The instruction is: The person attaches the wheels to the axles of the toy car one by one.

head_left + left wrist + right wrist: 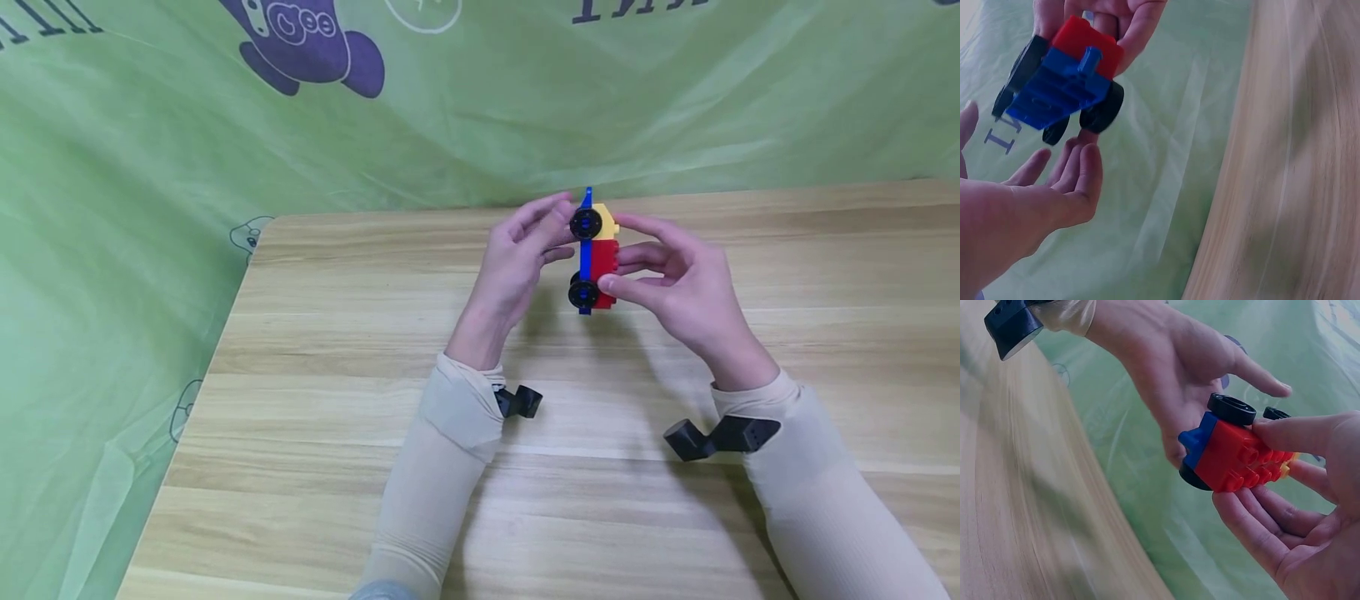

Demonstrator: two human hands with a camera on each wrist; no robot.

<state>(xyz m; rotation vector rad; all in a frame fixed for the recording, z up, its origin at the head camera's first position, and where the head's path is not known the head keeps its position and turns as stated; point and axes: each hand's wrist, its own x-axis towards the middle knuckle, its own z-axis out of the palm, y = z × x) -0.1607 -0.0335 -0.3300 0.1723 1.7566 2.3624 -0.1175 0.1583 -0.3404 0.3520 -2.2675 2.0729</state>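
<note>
A toy car built of bricks is held up above the table, its studded side turned to the right. It has a blue wheeled base, black wheels, a red brick and a yellow brick. My right hand pinches the red and yellow side between thumb and fingers. On the base side, my left hand has its fingers extended and its thumb spread apart from the car. Whether its fingertips touch a wheel, I cannot tell.
Below the hands lies a wooden table. A green printed sheet hangs behind its far edge and along the left side. A black camera sits on the left wrist, and another camera on the right.
</note>
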